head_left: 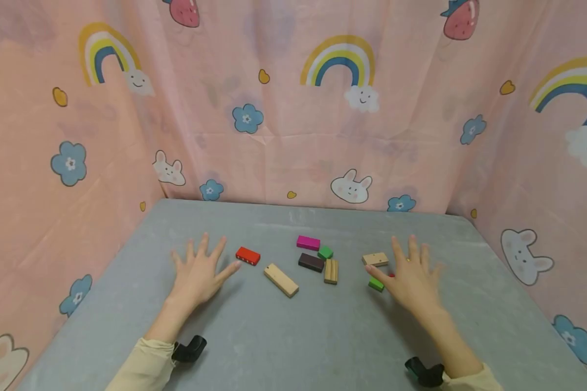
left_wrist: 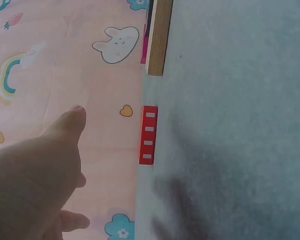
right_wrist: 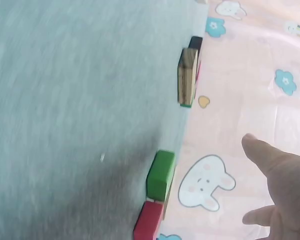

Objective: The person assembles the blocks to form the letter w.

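Note:
My left hand hovers over the left of the table with fingers spread, holding nothing. Just right of its fingertips lies a red block with small white squares on its side. My right hand, fingers also spread, is held above the right side. Partly behind its thumb are a bright green block, a plain wooden block and a red block, mostly hidden in the head view. Between the hands lie a long wooden block, a dark brown block and a grooved wooden block.
A magenta block and a green block lie behind the dark one. The grey table is walled on three sides by a pink patterned curtain. Each wrist wears a black camera mount.

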`<state>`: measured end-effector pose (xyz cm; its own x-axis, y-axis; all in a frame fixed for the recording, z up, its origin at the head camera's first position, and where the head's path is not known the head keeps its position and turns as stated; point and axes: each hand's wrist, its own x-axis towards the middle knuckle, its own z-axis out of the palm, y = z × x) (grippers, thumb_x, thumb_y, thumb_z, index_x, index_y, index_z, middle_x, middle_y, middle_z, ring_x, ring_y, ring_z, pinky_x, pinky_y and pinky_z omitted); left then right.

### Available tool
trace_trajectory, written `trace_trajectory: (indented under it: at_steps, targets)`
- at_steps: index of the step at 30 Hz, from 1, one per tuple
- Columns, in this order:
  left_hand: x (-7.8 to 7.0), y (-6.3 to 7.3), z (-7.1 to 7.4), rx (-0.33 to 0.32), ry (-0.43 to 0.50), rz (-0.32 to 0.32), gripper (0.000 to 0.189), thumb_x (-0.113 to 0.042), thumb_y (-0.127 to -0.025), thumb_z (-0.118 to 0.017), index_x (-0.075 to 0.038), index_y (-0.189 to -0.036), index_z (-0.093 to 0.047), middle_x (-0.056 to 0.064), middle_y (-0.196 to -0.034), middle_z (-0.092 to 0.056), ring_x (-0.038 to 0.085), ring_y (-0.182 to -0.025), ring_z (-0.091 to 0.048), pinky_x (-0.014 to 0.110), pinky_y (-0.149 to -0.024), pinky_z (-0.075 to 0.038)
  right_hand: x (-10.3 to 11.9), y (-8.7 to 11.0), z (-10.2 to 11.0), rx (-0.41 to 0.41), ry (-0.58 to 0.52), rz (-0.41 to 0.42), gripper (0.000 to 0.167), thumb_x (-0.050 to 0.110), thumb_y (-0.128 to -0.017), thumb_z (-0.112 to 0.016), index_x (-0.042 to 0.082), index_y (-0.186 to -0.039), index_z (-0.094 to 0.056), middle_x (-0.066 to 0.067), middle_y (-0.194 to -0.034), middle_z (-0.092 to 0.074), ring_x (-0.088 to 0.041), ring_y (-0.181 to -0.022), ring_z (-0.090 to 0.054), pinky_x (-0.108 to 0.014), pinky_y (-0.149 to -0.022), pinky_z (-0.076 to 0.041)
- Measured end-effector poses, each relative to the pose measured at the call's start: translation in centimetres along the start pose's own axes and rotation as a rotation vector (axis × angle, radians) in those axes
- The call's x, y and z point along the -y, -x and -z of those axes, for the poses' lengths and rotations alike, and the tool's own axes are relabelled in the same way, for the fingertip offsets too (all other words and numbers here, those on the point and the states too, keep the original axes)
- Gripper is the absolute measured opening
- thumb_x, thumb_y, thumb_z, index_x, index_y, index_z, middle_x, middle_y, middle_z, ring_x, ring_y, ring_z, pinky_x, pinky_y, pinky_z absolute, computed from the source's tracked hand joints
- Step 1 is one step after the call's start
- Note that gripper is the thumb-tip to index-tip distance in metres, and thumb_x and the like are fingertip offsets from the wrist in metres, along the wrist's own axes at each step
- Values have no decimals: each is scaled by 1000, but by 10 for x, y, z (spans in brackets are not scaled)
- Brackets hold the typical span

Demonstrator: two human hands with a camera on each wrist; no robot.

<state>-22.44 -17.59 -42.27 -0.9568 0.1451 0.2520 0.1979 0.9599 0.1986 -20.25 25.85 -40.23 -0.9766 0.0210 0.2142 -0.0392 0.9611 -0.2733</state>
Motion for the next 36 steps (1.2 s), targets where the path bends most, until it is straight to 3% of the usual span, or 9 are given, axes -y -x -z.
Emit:
trace_trajectory:
  at_steps: [6, 11, 15, 19, 22, 27, 30, 33, 36]
  targets:
    - [-2, -5, 1, -13, 154, -37, 75, -61, -97, -49, -12, -153, -40, 25, -154, -30, 49, -136, -25, 74, -101, -9, 13, -3, -3, -67, -104, 40, 93, 52, -88, -69, -8, -149, -32, -37, -151, -19, -57, -136, -14, -77, -97, -12]
    - [-2, -11, 1, -32, 354, -61, 63, -45, -99, -57, -9, -149, -45, 22, -151, -36, 45, -133, -31, 66, -103, -22, 28, 1, -4, -21, -298, 14, 80, 43, -91, -71, -5, -146, -39, -31, -151, -27, -50, -138, -21, -67, -104, -22]
    - [4, -18, -4, -46, 556, -61, 53, -29, -99, -62, -5, -145, -50, 21, -147, -43, 43, -129, -38, 61, -99, -34, 48, 9, -9, 116, -652, -98, 64, 42, -94, -67, 3, -141, -50, -20, -143, -45, -38, -131, -40, -55, -101, -37]
    - [14, -28, -10, -23, 766, 10, 48, -26, -98, -65, -6, -141, -55, 16, -141, -50, 35, -120, -49, 52, -91, -43, 75, 16, -23, 252, -1131, -332, 45, 25, -95, -70, -1, -130, -59, -14, -126, -57, -31, -113, -55, -44, -94, -47]
    - [20, -38, -14, 10, 941, 79, 45, -24, -99, -64, -5, -139, -56, 14, -139, -54, 30, -119, -52, 49, -91, -44, 96, 18, -34, 273, -1315, -474, 39, 13, -92, -72, -5, -125, -62, -12, -117, -62, -30, -102, -58, -40, -89, -49]
    - [24, -53, -21, 41, 1116, 135, 43, -16, -98, -64, 0, -137, -56, 14, -135, -57, 27, -116, -53, 47, -87, -48, 125, 18, -50, 228, -1349, -494, 35, 6, -88, -74, -7, -119, -65, -12, -108, -68, -20, -88, -61, -32, -76, -50]
    - [24, -58, -29, 71, 1147, 150, 44, -15, -97, -65, 0, -138, -55, 15, -133, -59, 24, -98, -56, 37, -73, -49, 137, 16, -59, 177, -1314, -466, 32, 2, -85, -75, -6, -115, -66, -14, -107, -70, -15, -83, -62, -31, -71, -47]
    - [25, -61, -39, 126, 1189, 155, 47, -15, -98, -65, 1, -140, -53, 18, -131, -60, 19, -77, -52, 28, -59, -44, 147, 17, -67, 148, -1282, -458, 33, -2, -82, -76, -5, -113, -67, -15, -107, -69, -16, -87, -61, -34, -77, -46]
    - [28, -62, -47, 168, 1201, 141, 49, -14, -97, -65, 2, -141, -50, 20, -130, -60, 15, -66, -46, 24, -54, -39, 154, 20, -74, 139, -1259, -446, 35, -6, -78, -78, -5, -111, -66, -15, -106, -68, -22, -98, -59, -40, -87, -45]
